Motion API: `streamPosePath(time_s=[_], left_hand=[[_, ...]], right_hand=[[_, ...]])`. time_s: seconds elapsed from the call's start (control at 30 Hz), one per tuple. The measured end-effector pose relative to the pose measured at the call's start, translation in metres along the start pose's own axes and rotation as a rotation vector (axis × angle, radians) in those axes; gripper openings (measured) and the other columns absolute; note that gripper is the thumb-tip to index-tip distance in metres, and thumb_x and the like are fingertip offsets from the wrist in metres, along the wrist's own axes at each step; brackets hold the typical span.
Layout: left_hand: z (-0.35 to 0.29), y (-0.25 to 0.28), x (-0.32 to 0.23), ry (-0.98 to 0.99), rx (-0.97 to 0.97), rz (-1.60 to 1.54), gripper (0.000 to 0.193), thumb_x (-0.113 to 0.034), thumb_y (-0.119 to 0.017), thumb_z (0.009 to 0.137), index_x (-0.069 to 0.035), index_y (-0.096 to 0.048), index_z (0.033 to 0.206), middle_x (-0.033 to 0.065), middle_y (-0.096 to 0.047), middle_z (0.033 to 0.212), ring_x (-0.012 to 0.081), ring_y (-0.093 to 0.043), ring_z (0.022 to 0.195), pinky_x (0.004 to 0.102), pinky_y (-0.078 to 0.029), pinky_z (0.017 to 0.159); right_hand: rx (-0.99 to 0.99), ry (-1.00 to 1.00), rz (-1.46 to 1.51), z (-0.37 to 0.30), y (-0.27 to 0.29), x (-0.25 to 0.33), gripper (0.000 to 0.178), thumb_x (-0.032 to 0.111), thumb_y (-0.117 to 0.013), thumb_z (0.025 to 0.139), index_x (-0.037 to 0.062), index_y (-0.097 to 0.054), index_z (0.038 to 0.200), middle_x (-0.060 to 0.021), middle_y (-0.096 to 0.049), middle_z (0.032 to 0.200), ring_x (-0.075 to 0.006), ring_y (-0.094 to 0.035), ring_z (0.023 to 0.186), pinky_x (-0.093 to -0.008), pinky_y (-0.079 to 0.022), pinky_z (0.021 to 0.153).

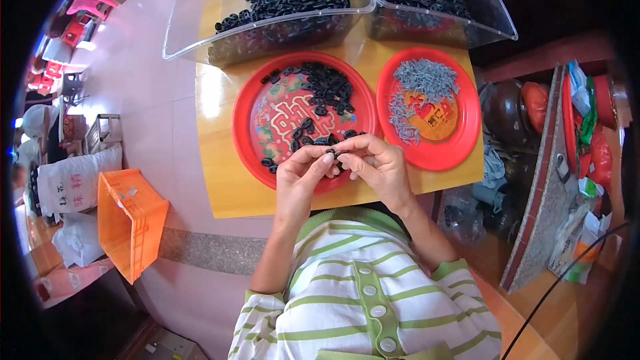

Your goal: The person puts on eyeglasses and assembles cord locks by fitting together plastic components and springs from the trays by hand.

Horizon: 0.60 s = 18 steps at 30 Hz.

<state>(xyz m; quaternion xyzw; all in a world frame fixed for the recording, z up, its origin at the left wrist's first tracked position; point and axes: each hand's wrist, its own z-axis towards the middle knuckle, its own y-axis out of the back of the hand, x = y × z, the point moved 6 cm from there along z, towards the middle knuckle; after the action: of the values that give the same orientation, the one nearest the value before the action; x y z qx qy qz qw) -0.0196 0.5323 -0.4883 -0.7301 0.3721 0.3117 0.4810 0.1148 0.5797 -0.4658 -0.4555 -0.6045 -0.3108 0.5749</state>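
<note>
My left hand (301, 172) and my right hand (380, 168) meet over the near edge of a round red tray (241, 117). The left thumb and finger pinch a small black oval piece (331, 153). Right-hand fingertips are closed against it, and whatever they pinch is too small and covered to make out. Loose black pieces (330, 87) form a heap at the tray's far right, with several more scattered near my fingers. Beside it, a smaller red plate (472, 117) bears a pile of thin grey screw-like parts (427, 80).
Two clear plastic bins (267, 23) (490, 17) of black pieces stand at the far side of the yellow table (223, 187). An orange crate (133, 223) lies on the floor to the left. Jars and bags (510, 113) crowd the right.
</note>
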Motion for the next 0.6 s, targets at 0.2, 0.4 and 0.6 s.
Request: streamPosePath(time_s=[0.2,0.4,0.6], left_hand=[[-0.001,0.001,0.002,0.019,0.005,-0.013,0.014,-0.007,-0.06,0.089,0.003,-0.063,0.099,0.0047,-0.065,0.085,0.0091,-0.06,0.075,0.022,-0.048,0.07],[-0.002,0.014,0.002,-0.014,-0.018,-0.001,0.013,-0.006,-0.06,0.089,0.002,-0.063,0.098,0.004,-0.064,0.085,0.0089,-0.059,0.075,0.0219,-0.048,0.07],[-0.004,0.014,0.0,-0.006,0.028,0.045,0.012,-0.006,-0.06,0.089,0.002,-0.063,0.098,0.0036,-0.064,0.086,0.0084,-0.06,0.075,0.0215,-0.048,0.07]], right_hand=[[-0.009,0.078,-0.125,0.0,-0.001,0.006,0.009,0.007,-0.061,0.089,0.0028,-0.064,0.096,-0.001,-0.067,0.081,-0.0044,-0.061,0.07,-0.0196,-0.048,0.056],[0.082,0.036,-0.173,0.013,-0.004,0.002,0.009,0.009,-0.062,0.088,0.0019,-0.065,0.092,-0.0011,-0.067,0.084,-0.0035,-0.058,0.066,-0.0206,-0.046,0.054],[0.109,0.447,-0.725,0.056,-0.017,0.013,0.016,0.008,-0.064,0.081,0.0057,-0.066,0.097,-0.0073,-0.061,0.083,-0.0215,-0.062,0.077,-0.0319,-0.049,0.063]])
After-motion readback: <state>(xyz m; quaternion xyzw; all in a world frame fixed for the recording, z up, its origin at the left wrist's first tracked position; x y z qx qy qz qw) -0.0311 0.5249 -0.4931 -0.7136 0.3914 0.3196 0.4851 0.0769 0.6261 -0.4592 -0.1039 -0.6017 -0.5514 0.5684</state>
